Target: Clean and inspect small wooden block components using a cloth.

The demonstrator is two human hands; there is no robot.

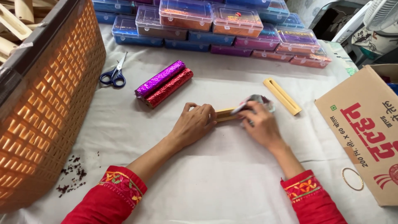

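basket (54, 95) left | scissors (115, 74), rolls (164, 84) centre (side by side) | carton (365, 128) right | boxes (215, 25) behind

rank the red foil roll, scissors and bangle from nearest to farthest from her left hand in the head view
From the left hand:
1. red foil roll, just up-left of it
2. blue-handled scissors, farther up-left, near the basket
3. gold bangle, far right by the cardboard box
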